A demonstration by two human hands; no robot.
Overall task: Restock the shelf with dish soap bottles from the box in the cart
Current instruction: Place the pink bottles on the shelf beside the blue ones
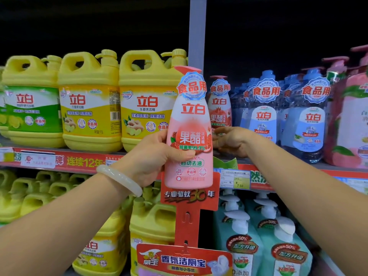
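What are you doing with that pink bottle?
A person is filling a shop shelf with dish soap. The left hand grips a pink bottle upright in front of the shelf. The right hand reaches to another pink bottle on the shelf, between the yellow jugs and the blue bottles. The held bottle is not on the shelf yet.

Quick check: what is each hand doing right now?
Left hand: grips the pink bottle, upright.
Right hand: fingers curled at the shelved pink bottle; grip unclear.
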